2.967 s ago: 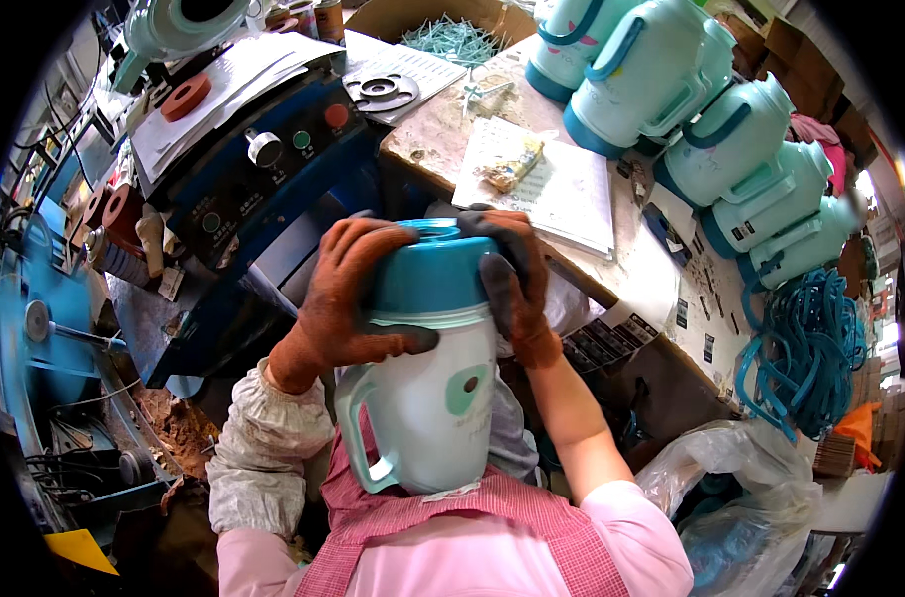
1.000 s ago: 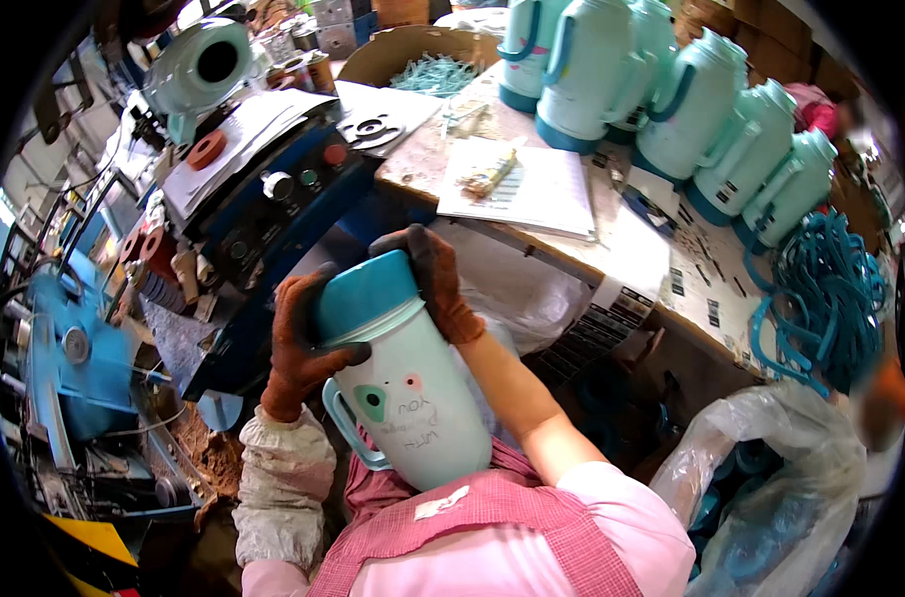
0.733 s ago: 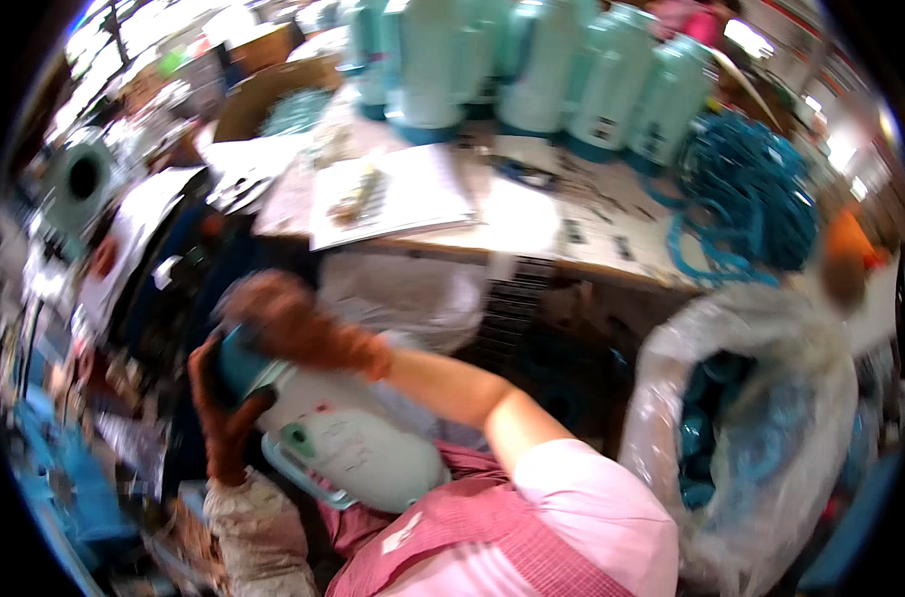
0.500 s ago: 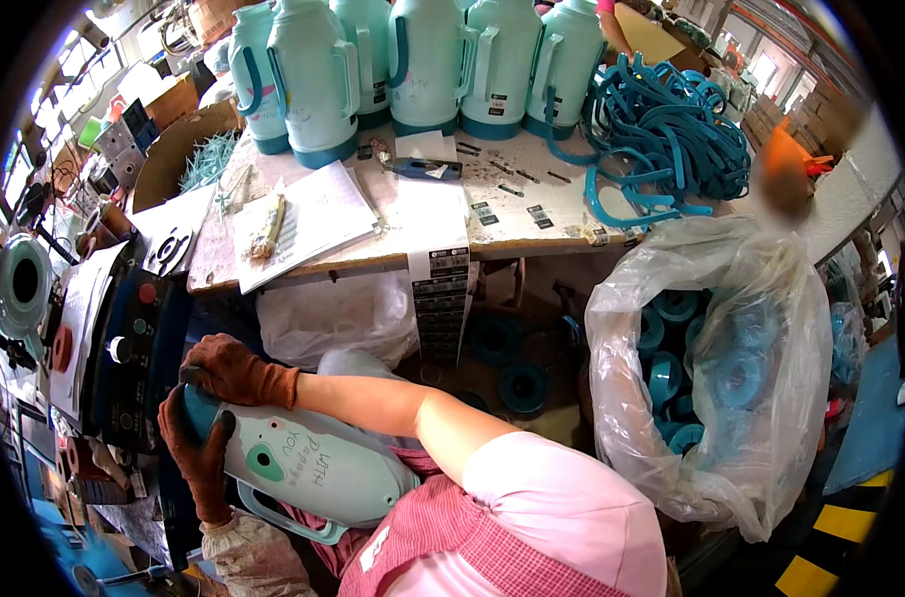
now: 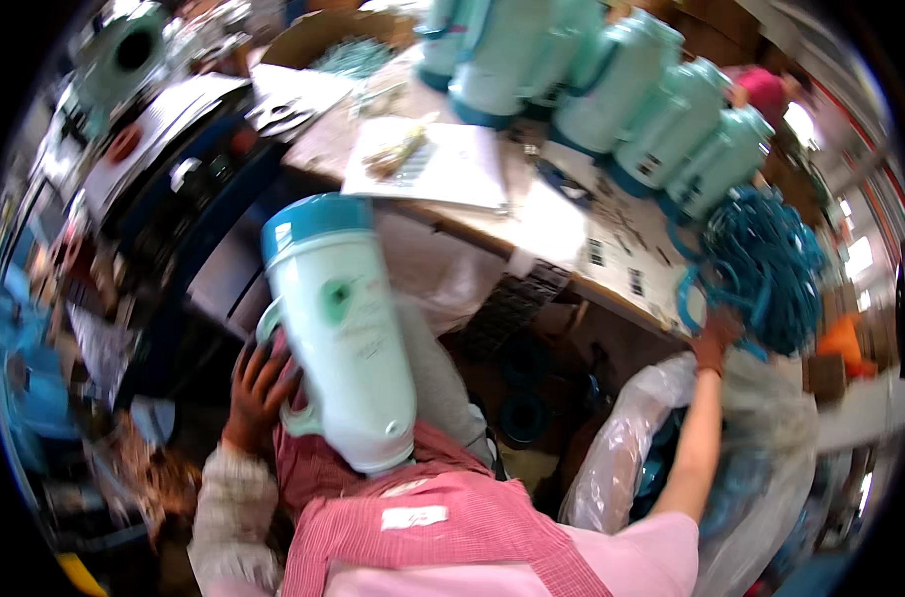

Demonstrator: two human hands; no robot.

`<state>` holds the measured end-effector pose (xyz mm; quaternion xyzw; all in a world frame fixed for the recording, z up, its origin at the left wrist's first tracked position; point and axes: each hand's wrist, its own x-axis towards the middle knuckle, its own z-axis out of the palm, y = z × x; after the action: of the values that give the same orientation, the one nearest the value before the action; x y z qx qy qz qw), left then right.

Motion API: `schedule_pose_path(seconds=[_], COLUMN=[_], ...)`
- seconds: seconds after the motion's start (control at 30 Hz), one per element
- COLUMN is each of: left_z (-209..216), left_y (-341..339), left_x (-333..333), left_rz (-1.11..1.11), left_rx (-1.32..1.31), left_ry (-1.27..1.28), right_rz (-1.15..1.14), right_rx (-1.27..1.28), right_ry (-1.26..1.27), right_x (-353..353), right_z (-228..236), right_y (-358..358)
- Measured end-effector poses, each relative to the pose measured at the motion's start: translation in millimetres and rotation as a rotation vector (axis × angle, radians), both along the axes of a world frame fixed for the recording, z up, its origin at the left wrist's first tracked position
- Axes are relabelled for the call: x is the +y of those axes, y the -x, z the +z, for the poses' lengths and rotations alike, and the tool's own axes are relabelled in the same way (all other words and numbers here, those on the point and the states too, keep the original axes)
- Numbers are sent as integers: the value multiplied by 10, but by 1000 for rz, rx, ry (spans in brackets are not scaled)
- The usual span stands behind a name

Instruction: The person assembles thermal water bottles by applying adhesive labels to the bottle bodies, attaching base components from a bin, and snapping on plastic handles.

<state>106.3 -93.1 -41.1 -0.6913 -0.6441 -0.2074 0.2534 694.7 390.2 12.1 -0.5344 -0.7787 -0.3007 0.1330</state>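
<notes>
A pale green thermos jug (image 5: pixel 358 343) with a teal end lies tilted across my lap, its teal end pointing away from me. The gloved left hand (image 5: pixel 256 393) rests against the side handle with its fingers spread. My right arm stretches out to the right, over a plastic bag. At the table's right edge, the gloved right hand (image 5: pixel 716 338) is at the heap of teal straps (image 5: pixel 766 264). Motion blurs its fingers, so whether it holds a strap does not show.
Several matching jugs (image 5: pixel 616 95) stand along the back of the table (image 5: pixel 427 214). Papers (image 5: pixel 462 164) and small labels lie on it. A clear plastic bag (image 5: pixel 616 448) with teal parts stands at right. A dark control box (image 5: pixel 174 204) is at left.
My right hand has left the jug's teal end and moved far right to the straps. My left hand has shifted to the handle. The jug now points more upright, and the view has turned.
</notes>
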Motion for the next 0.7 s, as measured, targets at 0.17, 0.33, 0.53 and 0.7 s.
schedule_pose_path(seconds=[0.17, 0.33, 0.53, 0.7], left_z=[502, 766, 572, 750], left_y=[22, -61, -49, -121], left_x=[795, 1167, 808, 134], left_rz=[-154, -177, -162, -85], left_rx=[-261, -841, -831, -1506], left_ry=[-91, 267, 223, 70], right_rz=[57, 824, 1315, 1188], right_rx=[-338, 1220, 2071, 2085], right_ry=[-272, 315, 1519, 1552], right_x=[203, -625, -2368, -2772], right_z=[-73, 118, 98, 81], right_y=[-817, 1331, 3222, 3619])
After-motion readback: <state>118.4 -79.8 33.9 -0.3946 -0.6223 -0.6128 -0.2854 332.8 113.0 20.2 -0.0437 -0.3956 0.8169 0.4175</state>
